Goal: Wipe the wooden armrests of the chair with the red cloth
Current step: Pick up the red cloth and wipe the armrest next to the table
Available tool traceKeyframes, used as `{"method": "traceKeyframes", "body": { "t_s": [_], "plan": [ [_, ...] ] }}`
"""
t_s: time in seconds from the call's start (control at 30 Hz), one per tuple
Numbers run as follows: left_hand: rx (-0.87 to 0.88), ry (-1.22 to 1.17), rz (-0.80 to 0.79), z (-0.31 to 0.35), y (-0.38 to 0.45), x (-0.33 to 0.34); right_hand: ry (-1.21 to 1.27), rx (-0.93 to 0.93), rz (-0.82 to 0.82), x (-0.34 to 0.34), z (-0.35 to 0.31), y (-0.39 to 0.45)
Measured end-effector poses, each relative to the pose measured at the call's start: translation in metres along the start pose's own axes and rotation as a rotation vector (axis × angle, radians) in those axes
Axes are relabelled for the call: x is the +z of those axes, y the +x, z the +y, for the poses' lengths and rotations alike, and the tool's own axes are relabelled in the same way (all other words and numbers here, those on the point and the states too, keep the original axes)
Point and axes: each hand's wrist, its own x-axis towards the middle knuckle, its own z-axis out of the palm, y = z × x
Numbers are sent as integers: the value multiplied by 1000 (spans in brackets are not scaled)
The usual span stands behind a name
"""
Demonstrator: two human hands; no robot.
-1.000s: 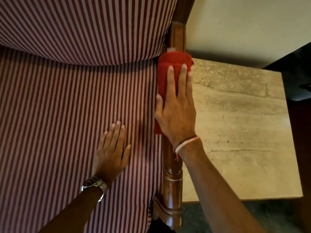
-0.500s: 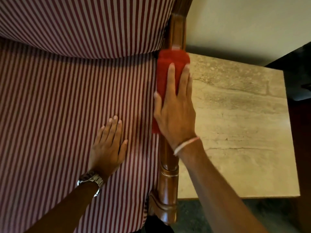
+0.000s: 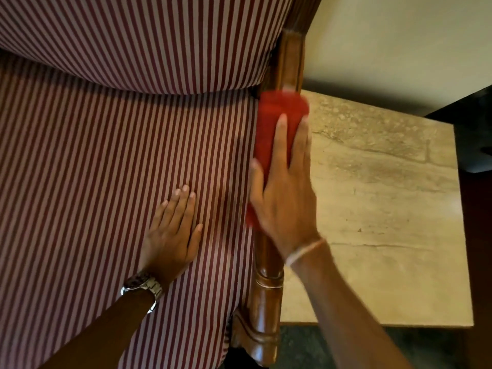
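While the left hand is lying flat and open on the striped seat cushion, gripping nothing and wearing a metal watch at the wrist, the right hand is pressing the folded red cloth down onto the wooden armrest; its fingers are stretched out over the cloth and its thumb is hooking the inner edge, so it is pinning the cloth rather than clenching it; the cloth is sitting on the far part of the rail, just short of the striped backrest. One risk, as I judge it, is the cloth bunching or sliding off the narrow rounded rail toward the seat, because only flat pressure is holding it; another is the fingertips running into the upright wood where rail and back are meeting. Beyond the armrest, a stone-topped side table with mottled veining is standing just beside the chair; behind it a plain pale wall is rising, and dark furniture is edging in at the far right.
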Motion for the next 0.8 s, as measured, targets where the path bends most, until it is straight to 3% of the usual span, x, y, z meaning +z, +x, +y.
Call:
{"method": "traceKeyframes", "body": {
  "t_s": [0.13,0.27,0.4,0.53,0.63,0.8],
  "plan": [
    [0,12,5,-1,-1,5,-73,9,-32,11,3,-86],
    [8,17,11,-4,0,7,-220,-70,-15,10,-6,-5],
    [12,18,5,-1,0,3,-267,-19,-8,-2,-10,50],
    [6,20,-10,-1,0,1,-132,-76,-10,5,-2,-52],
    [1,9,-1,-1,-1,4,-178,-106,-67,11,5,-96],
    [13,16,22,-1,-2,6,-183,-69,-33,-1,-2,14]
  ]
}}
